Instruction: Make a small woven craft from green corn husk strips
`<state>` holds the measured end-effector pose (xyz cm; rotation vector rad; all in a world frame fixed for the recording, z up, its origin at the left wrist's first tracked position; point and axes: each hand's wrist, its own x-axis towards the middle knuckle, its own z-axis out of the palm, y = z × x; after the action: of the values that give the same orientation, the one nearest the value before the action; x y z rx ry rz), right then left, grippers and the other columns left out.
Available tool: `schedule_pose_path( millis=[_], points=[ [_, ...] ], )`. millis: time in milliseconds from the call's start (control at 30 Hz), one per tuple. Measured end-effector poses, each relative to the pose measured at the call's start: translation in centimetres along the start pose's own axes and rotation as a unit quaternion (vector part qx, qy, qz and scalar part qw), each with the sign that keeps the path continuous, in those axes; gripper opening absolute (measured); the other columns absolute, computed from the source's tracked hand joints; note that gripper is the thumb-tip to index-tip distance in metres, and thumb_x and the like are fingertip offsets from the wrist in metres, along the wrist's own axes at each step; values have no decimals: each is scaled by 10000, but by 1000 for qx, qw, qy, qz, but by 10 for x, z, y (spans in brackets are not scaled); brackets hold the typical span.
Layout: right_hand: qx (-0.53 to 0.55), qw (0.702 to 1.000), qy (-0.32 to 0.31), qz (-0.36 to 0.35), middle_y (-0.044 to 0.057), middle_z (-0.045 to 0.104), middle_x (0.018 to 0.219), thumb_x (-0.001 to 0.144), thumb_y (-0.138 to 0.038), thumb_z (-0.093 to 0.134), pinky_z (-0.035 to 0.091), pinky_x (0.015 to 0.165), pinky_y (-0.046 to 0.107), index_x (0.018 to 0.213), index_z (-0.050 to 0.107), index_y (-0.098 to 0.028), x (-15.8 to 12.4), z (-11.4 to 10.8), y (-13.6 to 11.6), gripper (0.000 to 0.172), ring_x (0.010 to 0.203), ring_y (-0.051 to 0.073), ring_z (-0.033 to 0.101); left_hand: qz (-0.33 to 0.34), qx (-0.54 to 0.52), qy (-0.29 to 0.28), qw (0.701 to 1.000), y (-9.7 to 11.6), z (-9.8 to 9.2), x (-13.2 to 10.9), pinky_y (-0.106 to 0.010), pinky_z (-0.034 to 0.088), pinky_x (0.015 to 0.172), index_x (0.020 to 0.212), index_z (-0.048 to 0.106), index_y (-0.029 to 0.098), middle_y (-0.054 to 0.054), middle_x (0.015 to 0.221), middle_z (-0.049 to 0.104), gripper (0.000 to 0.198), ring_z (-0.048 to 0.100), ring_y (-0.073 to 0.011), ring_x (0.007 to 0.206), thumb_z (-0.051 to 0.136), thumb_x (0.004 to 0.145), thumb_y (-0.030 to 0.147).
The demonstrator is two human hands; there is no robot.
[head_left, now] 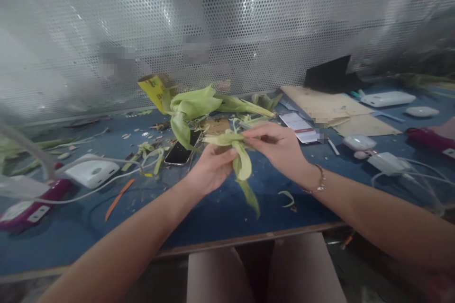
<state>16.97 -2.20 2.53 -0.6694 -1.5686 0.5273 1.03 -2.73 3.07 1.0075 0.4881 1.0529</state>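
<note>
Lying by left hand: phone (dark-screened).

No readable text, yellow wrapper markings blurred

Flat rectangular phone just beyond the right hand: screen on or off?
On: the flat rectangular phone by the right hand shows a bright, mostly white display with a reddish band.

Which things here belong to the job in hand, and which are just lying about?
Likely the job:
folded green husk, held in left hand and right hand
leafy green husks behind

Apparently just lying about:
dark-screened phone
lit phone
orange strip
</note>
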Motion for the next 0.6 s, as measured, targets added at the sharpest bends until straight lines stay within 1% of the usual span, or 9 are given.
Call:
schedule_pose_path(
  millis=[67,133,200,267,433,600],
  points=[
    [2,1000,1,-1,18,722,830,763,-194,679,571,695,310,811,744,-250,1,0,-1,98,782,160,669,34,25,28,999,-3,0,1,-220,480,589,787,611,164,4,704,632,289,605,-111,633,806,576,198],
    [-5,1000,5,-10,20,728,846,761,-188,679,575,717,321,808,747,-257,0,0,-2,108,801,164,674,72,38,64,995,-6,0,2,-212,485,614,796,592,183,26,718,633,336,613,-102,653,822,551,176],
    [-9,1000,8,-21,23,730,855,763,-177,676,574,730,328,814,750,-260,0,0,-3,122,811,164,676,95,46,87,991,-7,1,3,-204,485,626,816,593,189,35,723,636,361,614,-93,660,826,541,163],
    [-10,999,9,-30,24,732,854,768,-173,671,572,725,328,825,752,-265,-1,0,-4,135,809,163,676,100,47,96,989,-8,2,3,-204,486,631,831,613,185,26,734,650,373,620,-99,675,832,529,176],
    [-16,999,1,-49,23,734,848,758,-148,684,568,706,308,841,750,-267,-1,1,-2,159,792,152,673,77,35,113,990,-9,5,3,-253,507,698,850,666,186,-7,790,700,426,652,-146,756,858,472,224],
    [-33,996,-2,-83,27,726,840,767,-137,673,562,682,288,850,748,-257,-2,2,1,163,782,145,668,82,25,109,990,-11,4,4,-269,506,743,821,682,178,-20,799,707,374,657,-158,788,852,493,237]
  ],
)
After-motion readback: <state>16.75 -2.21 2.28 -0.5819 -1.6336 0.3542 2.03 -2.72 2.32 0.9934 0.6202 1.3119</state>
